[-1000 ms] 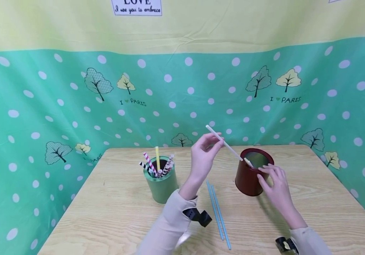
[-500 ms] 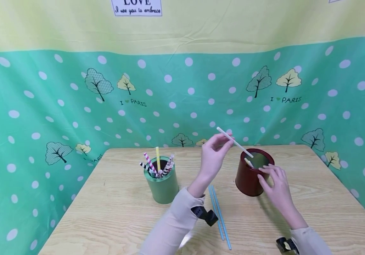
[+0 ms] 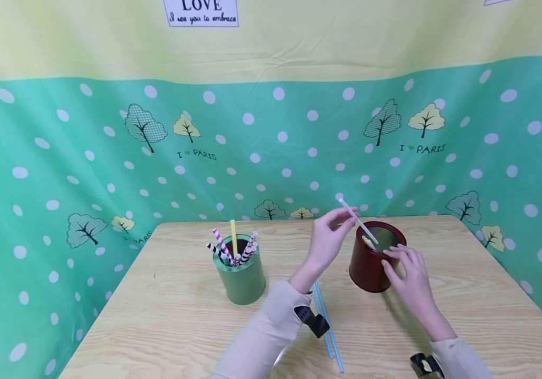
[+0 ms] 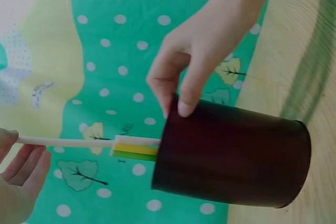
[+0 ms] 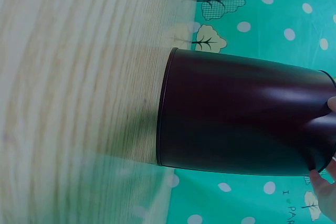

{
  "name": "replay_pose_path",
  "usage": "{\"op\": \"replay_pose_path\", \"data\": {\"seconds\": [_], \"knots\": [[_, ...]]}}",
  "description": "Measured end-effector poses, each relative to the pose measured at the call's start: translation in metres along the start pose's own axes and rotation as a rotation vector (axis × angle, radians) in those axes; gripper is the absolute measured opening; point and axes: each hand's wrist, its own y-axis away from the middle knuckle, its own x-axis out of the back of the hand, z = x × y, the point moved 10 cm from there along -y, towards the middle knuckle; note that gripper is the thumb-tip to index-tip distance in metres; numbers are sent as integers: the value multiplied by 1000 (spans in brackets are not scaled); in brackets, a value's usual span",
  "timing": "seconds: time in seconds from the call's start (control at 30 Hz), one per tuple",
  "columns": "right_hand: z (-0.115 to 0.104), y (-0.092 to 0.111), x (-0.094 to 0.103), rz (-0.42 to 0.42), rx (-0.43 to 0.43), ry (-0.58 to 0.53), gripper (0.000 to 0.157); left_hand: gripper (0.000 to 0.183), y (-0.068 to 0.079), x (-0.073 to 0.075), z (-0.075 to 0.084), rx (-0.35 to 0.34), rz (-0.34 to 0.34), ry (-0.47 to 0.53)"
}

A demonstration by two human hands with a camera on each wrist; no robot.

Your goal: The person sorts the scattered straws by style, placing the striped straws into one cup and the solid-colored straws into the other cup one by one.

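While right hand [image 3: 405, 276] grips red cup [image 3: 370, 266], left hand [image 3: 328, 239] pinches white straw [image 3: 357, 221], seemingly.

"LOVE" sign [image 3: 200, 11]; "I PARIS" cloth [image 3: 197, 153]

A wooden table [image 3: 181, 321] with a pale, streaked grain is seen, its far edge set against a green dotted cloth. A green cup [image 3: 240, 279] is stood left of the middle of the surface, nearer the far edge than the near one, and several straws are held upright in it. A dark red cup [image 3: 370, 266] is stood right of the middle, at about the same depth, well apart from the green one. Two blue straws [image 3: 329, 331] are laid side by side between the cups, running toward the near edge.
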Motion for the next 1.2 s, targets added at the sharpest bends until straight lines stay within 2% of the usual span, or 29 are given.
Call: {"op": "replay_pose_path", "data": {"seconds": [0.07, 0.2, 0.3, 0.43, 0.7, 0.93, 1.03, 1.2], "knots": [[0, 1, 0, -3, -2, 5, 29, 20, 0, -3, -4, 3, -14, -25], [1, 1, -2, -12, -4, 8, 28, 20, 3, -8, -2, 34, -53, -63], [2, 0, -2, -17, -1, 9, 28, 21, 7, -10, 2, 72, -88, -120], [3, 0, -3, -18, -5, 9, 27, 24, 11, -11, -4, 99, -126, -205], [2, -1, -1, -13, -9, -4, 28, 25, 13, -1, -53, 127, -127, -191], [2, -1, -2, -18, -7, 0, 28, 22, 21, 13, -68, 168, -126, -226], [1, -1, -2, -16, -2, 2, 28, 21, 25, 19, -68, 175, -141, -263], [1, 0, -1, -6, 10, 1, 30, 21, 33, 24, -51, 192, -182, -287]]}}
